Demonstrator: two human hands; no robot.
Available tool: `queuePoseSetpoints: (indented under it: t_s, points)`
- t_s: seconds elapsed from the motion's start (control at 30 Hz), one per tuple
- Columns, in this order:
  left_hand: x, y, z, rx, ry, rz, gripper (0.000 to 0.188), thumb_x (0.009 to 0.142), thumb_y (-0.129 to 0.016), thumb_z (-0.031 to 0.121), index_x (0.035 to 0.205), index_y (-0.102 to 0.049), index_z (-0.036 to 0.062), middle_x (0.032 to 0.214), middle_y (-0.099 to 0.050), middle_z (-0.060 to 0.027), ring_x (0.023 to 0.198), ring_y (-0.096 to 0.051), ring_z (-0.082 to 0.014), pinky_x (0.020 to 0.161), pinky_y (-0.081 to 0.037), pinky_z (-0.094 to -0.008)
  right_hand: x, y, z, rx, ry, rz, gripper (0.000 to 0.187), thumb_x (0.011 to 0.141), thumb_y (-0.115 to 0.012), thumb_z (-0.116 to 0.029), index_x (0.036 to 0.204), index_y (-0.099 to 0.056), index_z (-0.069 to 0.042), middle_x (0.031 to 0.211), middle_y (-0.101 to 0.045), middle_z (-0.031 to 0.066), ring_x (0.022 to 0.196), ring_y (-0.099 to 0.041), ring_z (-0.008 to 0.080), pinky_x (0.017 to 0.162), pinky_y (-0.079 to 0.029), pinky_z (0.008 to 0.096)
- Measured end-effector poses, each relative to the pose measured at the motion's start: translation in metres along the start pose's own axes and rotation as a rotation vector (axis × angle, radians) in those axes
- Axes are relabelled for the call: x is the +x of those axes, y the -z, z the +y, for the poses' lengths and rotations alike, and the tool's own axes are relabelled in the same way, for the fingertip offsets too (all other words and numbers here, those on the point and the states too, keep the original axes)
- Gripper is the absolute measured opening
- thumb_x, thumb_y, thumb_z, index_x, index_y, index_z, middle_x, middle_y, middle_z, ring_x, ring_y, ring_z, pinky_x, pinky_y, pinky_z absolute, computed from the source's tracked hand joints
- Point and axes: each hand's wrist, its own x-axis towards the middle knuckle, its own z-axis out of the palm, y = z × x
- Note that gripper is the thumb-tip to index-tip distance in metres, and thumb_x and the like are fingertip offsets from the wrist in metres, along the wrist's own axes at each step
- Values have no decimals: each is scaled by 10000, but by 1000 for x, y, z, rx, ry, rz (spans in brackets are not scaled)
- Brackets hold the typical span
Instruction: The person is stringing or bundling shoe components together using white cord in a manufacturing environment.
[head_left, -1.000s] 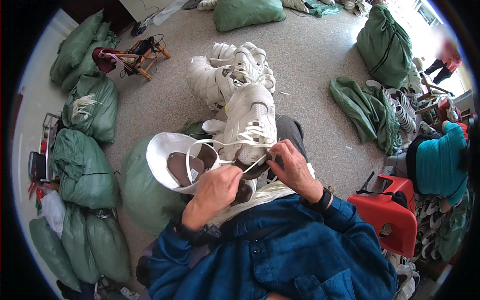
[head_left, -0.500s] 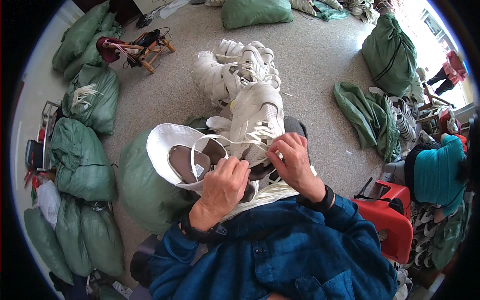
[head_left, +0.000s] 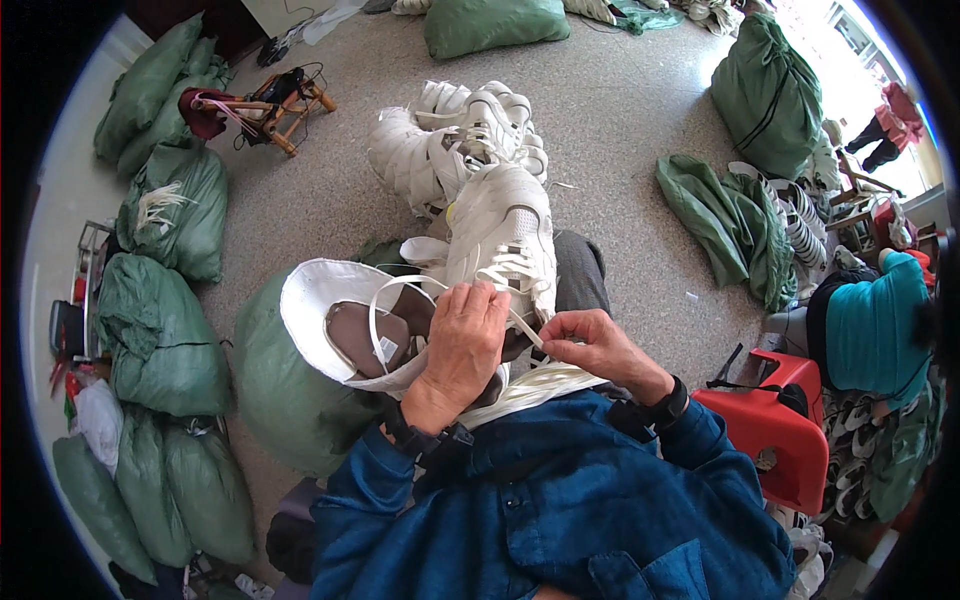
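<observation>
A white shoe upper [head_left: 508, 222] lies pointing away from me across my lap, its front partly threaded with a white shoelace [head_left: 526, 327]. My left hand [head_left: 462, 335] is closed over the near left side of the lacing, its fingertips pressed together on the lace; the thumb is hidden. My right hand [head_left: 610, 350] pinches the lace between thumb and forefinger, just right of the shoe's opening. A lace loop arches left from my left hand over a second white shoe upper [head_left: 303, 308] with a brown lining. A bundle of loose cream laces [head_left: 545, 384] rests across my lap.
Beyond the shoe, a curved row of nested white uppers [head_left: 405, 160] lies on the floor. A green sack [head_left: 290, 400] bulges at my left, with more green sacks [head_left: 160, 330] along the wall. To my right stand a red plastic stool [head_left: 770, 430] and a person in teal [head_left: 875, 330].
My left hand has moved right and up over the lacing. My right hand has drawn down and right, pulling a length of lace taut. The whole view has shifted slightly.
</observation>
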Motion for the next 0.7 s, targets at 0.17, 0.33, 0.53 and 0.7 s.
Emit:
queuePoseSetpoints:
  t_s: [0.17,0.33,0.53,0.7]
  points:
    - [0,-3,0,66,-49,-34,276,847,-666,107,1114,-687,40,1074,-611,-95,1024,-592,-265,1026,-449,-438,4,5,2,79,82,92,147,997,-615,-108,1098,-621,-2,868,-680,16,830,-624,88,779,-510,255]
    - [-3,4,1,-96,9,41,268,798,-785,142,1036,-682,76,1083,-593,-72,1143,-568,-275,1160,-325,-556,4,4,-3,-445,90,258,179,929,-726,-167,996,-636,-27,793,-663,51,683,-603,128,622,-477,314]
    - [-2,-15,7,5,-37,-20,177,814,-740,184,946,-676,86,1108,-602,-55,1187,-543,-245,1203,-213,-655,20,-7,11,-859,417,395,272,812,-808,-228,882,-614,-51,776,-628,93,701,-610,311,707,-453,411]
    - [1,-18,5,59,-100,15,85,829,-655,158,885,-672,96,1052,-586,-54,1147,-551,-241,1203,-210,-660,24,-14,11,-974,467,461,222,771,-771,-136,836,-573,-60,878,-608,101,820,-605,313,774,-438,405]
